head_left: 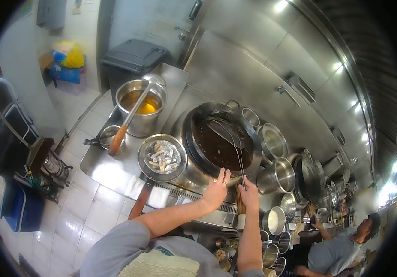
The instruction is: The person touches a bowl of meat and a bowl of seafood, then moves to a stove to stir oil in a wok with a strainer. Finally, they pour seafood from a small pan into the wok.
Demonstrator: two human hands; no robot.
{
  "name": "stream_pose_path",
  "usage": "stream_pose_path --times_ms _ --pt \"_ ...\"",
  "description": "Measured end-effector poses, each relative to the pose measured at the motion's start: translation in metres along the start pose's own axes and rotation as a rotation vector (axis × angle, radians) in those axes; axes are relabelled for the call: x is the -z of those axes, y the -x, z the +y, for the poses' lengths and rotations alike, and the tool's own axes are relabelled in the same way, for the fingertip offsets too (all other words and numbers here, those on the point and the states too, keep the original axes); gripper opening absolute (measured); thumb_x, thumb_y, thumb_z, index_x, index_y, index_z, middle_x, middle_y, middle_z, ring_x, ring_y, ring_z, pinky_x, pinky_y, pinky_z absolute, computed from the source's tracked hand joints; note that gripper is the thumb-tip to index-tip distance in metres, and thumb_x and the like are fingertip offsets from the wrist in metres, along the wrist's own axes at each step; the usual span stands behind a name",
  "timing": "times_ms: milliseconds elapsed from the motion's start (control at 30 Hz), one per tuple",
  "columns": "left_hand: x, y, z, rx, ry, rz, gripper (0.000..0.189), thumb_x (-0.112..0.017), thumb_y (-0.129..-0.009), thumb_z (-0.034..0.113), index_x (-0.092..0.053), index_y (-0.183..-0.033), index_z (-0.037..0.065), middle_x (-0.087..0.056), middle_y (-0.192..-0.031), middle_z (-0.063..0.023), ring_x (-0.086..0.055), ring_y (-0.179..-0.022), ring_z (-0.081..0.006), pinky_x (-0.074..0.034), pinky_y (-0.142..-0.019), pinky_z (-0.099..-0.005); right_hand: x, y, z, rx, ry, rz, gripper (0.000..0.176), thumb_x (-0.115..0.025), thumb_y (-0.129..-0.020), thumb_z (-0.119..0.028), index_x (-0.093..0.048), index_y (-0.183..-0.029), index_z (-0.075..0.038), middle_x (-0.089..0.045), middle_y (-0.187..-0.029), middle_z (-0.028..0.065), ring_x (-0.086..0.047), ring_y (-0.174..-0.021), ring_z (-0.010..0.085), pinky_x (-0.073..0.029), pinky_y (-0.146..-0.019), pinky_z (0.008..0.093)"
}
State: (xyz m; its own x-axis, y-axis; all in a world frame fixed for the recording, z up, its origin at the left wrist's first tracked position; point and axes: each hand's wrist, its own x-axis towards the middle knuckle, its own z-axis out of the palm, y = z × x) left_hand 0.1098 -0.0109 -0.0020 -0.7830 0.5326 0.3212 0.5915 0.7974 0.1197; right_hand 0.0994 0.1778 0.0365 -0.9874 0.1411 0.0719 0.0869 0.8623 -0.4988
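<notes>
Head camera: my right hand (249,193) has its grip closed on the long handle of the wire skimmer (224,131), whose basket lies in the wok (190,143) of dark oil. My left hand (217,188) rests at the wok's near rim, fingers spread and holding nothing. Left of it sits a strainer (140,159) of fried pieces (pale, stick-shaped), and beyond that a pot (143,124) with a ladle (131,115). Steel bowls (279,173) crowd the worktop (111,171) on the right.

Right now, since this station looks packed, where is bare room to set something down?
Bare steel: the near-left corner of the counter, bordered by the small pot and the strainer pan. Crowded: around the wok and skimmer, and the bowls to the right.
</notes>
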Motion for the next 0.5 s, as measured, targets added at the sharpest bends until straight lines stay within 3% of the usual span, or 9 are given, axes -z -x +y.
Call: stream_pose_path --times_ms 33,100,133,233,300,433,500 --pt "0.000 0.001 0.000 -0.001 0.002 -0.002 0.022 -0.067 -0.081 0.017 -0.076 -0.094 0.002 -0.027 -0.160 -0.0280 -0.025 -0.148 -0.0466 -0.051 -0.096 -0.0550 0.002 0.005 0.001 0.012 0.000 -0.014 0.052 -0.069 -0.090 -0.015 -0.059 -0.139 -0.002 -0.067 -0.112 0.0323 -0.068 -0.103 0.0437 -0.053 -0.089 0.0442" --pt "0.002 0.000 -0.001 -0.005 0.005 -0.003 0.022 -0.067 -0.081 0.017 -0.076 -0.095 0.002 -0.026 -0.160 -0.0285 -0.026 -0.148 -0.0469 -0.051 -0.096 -0.0554 0.007 0.016 0.004 0.045 0.020 -0.019 0.052 -0.071 -0.089 -0.015 -0.059 -0.138 -0.001 -0.067 -0.116 0.0306 -0.069 -0.105 0.0399 -0.052 -0.090 0.0414" --pt "0.004 0.000 0.001 0.015 -0.058 -0.037 0.024 -0.065 -0.084 0.022 -0.079 -0.098 0.009 -0.029 -0.162 -0.0226 -0.026 -0.148 -0.0422 -0.050 -0.094 -0.0545 0.009 0.022 0.007 0.060 0.031 -0.021 0.053 -0.071 -0.088 -0.014 -0.059 -0.138 -0.001 -0.067 -0.117 0.0298 -0.070 -0.106 0.0380 -0.052 -0.091 0.0400" --pt "0.008 0.001 -0.002 -0.017 -0.010 -0.027 0.023 -0.068 -0.081 0.019 -0.076 -0.095 0.002 -0.025 -0.161 -0.0294 -0.026 -0.148 -0.0477 -0.051 -0.096 -0.0552 0.016 0.039 0.018 0.107 0.008 -0.043 0.055 -0.072 -0.088 -0.016 -0.057 -0.139 -0.001 -0.066 -0.124 0.0275 -0.069 -0.111 0.0359 -0.051 -0.094 0.0382" --pt "0.001 0.001 -0.002 -0.017 -0.017 -0.004 0.022 -0.068 -0.081 0.020 -0.076 -0.094 0.004 -0.023 -0.162 -0.0288 -0.025 -0.148 -0.0477 -0.049 -0.097 -0.0559 0.025 0.050 0.018 0.121 -0.020 -0.068 0.056 -0.072 -0.088 -0.017 -0.057 -0.140 -0.002 -0.066 -0.125 0.0273 -0.069 -0.111 0.0358 -0.051 -0.095 0.0379" --pt "-0.005 0.001 -0.002 -0.016 -0.006 -0.011 0.021 -0.069 -0.081 0.021 -0.076 -0.095 0.007 -0.021 -0.163 -0.0275 -0.022 -0.150 -0.0466 -0.048 -0.098 -0.0563 0.064 0.073 -0.014 -0.059 0.057 -0.194 0.053 -0.073 -0.089 -0.018 -0.059 -0.138 -0.002 -0.064 -0.128 0.0261 -0.061 -0.122 0.0393 -0.050 -0.100 0.0400" --pt "-0.003 0.001 -0.003 -0.014 -0.034 -0.025 0.022 -0.068 -0.081 0.021 -0.076 -0.096 0.007 -0.021 -0.163 -0.0274 -0.022 -0.150 -0.0462 -0.048 -0.098 -0.0557 0.069 0.081 0.006 0.065 0.035 -0.141 0.052 -0.074 -0.090 -0.022 -0.060 -0.136 -0.003 -0.067 -0.120 0.0277 -0.066 -0.113 0.0397 -0.052 -0.093 0.0403"
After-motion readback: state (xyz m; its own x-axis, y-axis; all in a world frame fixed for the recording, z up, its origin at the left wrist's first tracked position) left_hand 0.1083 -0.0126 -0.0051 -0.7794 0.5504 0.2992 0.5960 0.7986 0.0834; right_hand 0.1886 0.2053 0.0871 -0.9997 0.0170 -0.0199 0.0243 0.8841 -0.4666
